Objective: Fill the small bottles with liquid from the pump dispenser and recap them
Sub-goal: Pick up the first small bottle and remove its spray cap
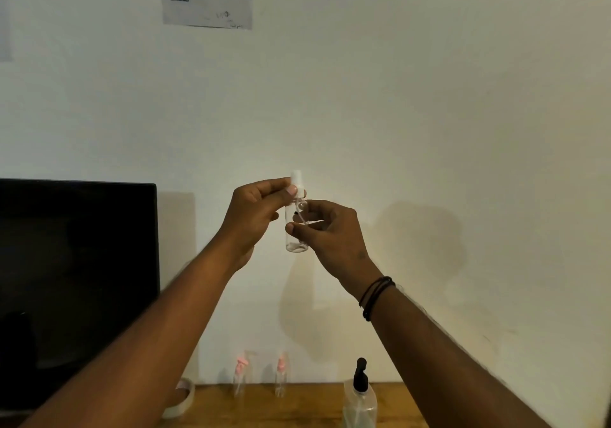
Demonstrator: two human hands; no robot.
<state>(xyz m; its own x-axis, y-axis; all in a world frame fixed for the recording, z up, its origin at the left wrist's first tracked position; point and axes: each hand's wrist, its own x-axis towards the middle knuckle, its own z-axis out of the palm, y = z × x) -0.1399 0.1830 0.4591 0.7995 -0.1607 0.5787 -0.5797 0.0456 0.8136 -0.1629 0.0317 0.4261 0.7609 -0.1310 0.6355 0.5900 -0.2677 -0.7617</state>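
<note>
1. Here, a black monitor [77,282] stands left on the wooden table [297,408].
2. The pump dispenser [359,398] stands near two pink-topped small bottles [243,378].
3. Right hand [330,232] grips the raised clear spray bottle [296,229].
4. Left hand [258,213] pinches its white cap [296,179].

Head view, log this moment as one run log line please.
left hand: pinches white cap | right hand: holds small clear bottle, upright, raised | pump dispenser: on table, untouched | two pink-topped bottles: standing by wall

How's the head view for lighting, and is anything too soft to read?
Head view: dim, warm light; the hands cast soft shadows on the white wall; the held small clear bottle is sharp enough; the two pink-topped bottles below look blurry.
</note>
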